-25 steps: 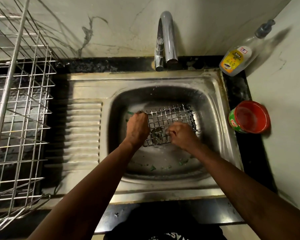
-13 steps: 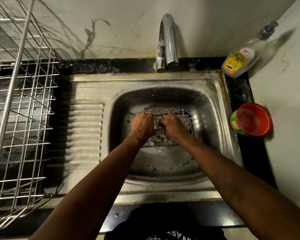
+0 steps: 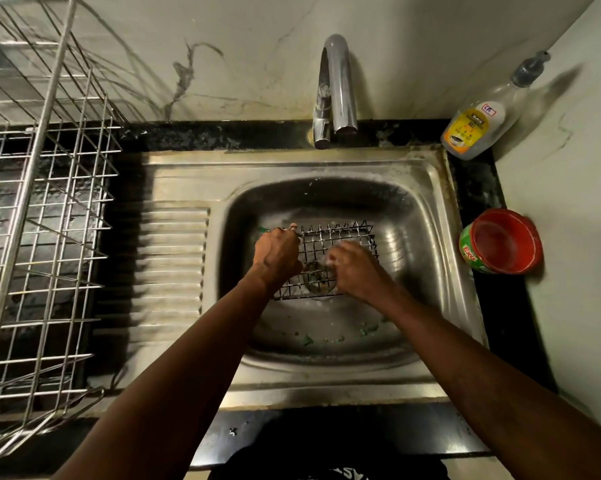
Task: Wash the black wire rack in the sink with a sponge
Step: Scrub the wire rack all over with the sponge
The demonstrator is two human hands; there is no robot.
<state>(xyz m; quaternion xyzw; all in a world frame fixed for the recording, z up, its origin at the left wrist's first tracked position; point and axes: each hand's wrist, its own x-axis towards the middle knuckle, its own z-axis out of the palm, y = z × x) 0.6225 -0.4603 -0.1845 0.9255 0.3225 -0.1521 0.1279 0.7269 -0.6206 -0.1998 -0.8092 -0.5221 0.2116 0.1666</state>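
A black wire rack (image 3: 330,239) lies flat in the steel sink (image 3: 427,271), over the drain. My left hand (image 3: 276,254) grips the rack's left edge, thumb on top of the wires. My right hand (image 3: 356,270) is closed and presses down on the rack's right half; a little foam shows at its fingertips. The sponge itself is hidden under that hand. Small green scraps (image 3: 368,329) lie on the sink floor near the front.
The tap (image 3: 337,88) stands behind the sink with no water running. A dish soap bottle (image 3: 479,129) leans in the back right corner. A red tub (image 3: 501,242) sits on the right counter. A tall steel wire dish rack (image 3: 39,216) fills the left side.
My right hand slid left across the rack to beside my left hand, then back to the right. My left hand kept its hold on the left edge.
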